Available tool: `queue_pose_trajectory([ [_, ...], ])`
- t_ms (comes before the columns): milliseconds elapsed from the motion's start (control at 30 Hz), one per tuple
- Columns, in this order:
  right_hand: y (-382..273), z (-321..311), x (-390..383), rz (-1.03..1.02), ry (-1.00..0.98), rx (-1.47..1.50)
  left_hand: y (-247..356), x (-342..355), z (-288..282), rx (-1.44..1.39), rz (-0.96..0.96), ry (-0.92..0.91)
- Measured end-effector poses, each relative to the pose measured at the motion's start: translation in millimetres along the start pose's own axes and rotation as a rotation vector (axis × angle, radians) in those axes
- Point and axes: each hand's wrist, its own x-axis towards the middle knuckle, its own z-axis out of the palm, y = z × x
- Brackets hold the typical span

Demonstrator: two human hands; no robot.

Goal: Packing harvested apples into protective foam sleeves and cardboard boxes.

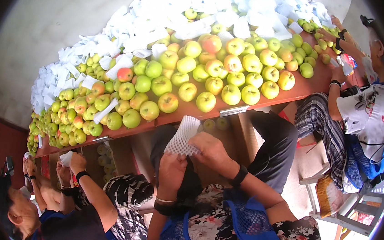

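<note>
Apparently at the step of opening up a white foam net sleeve (pixel 184 132), held near the front edge of the red-brown table (pixel 179 113), with left hand (pixel 173 166) and right hand (pixel 213 153) both pinching its lower rim between the fingertips. Probably calling next for a gentle widening of the mouth, then for fetching an apple (pixel 205 101). Beneath, partly hidden: open cardboard boxes (pixel 244 130), with paler apples (pixel 222 123) inside at least two.

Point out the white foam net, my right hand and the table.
White foam net (pixel 183 135), head view: middle of its mesh.
Right hand (pixel 212 153), head view: back of the hand.
Table (pixel 303 87), head view: bare top near the front edge.
</note>
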Motion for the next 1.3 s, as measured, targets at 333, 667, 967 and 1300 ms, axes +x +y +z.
queue_pose_trajectory([
  [333, -14.8, 7.7, -0.7, 0.013, -0.011, 0.019, -11.4, 2.6, 15.5, 0.197, 0.046, 0.023],
  [667, -17.1, 22.4, -11.6, 0.016, -0.015, 0.221, -23.1, 0.0, 28.6, 0.78, 0.342, 0.192],
  [967, -10.8, -1.0, 2.3, -0.052, -0.082, 0.149, -2.0, 6.0, 9.5, 0.601, 0.224, 0.093],
  [1300, 59.9, -19.1, 43.3, 0.505, -0.016, -0.279, 24.1, -0.5, 11.8, -0.053, 0.086, -0.047],
])
